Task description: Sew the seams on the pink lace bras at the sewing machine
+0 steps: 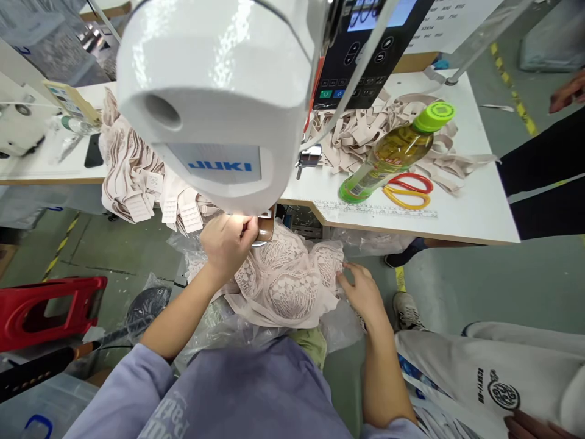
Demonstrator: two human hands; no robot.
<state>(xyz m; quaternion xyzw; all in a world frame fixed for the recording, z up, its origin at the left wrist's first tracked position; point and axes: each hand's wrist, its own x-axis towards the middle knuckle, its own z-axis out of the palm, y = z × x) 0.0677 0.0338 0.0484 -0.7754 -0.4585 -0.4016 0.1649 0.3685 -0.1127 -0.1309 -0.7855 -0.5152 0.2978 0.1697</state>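
A beige lace bra (292, 286) lies across my lap, below the head of a white JUKI sewing machine (219, 103). My left hand (228, 241) is closed in a pinch under the machine head, next to its brown work plate (265, 228). What those fingers hold is hidden. At the bra's right edge, my right hand (363, 292) has its thumb and fingertips on the lace cup, gripping the edge lightly.
On the white table (475, 201) are a green-capped bottle (393, 155), red and yellow-handled scissors (409, 190) and beige straps (351, 134). Beige bands (132, 171) are heaped at left, near a phone (94, 151). A red stool (55, 308) stands left; a person (498, 378) is close at right.
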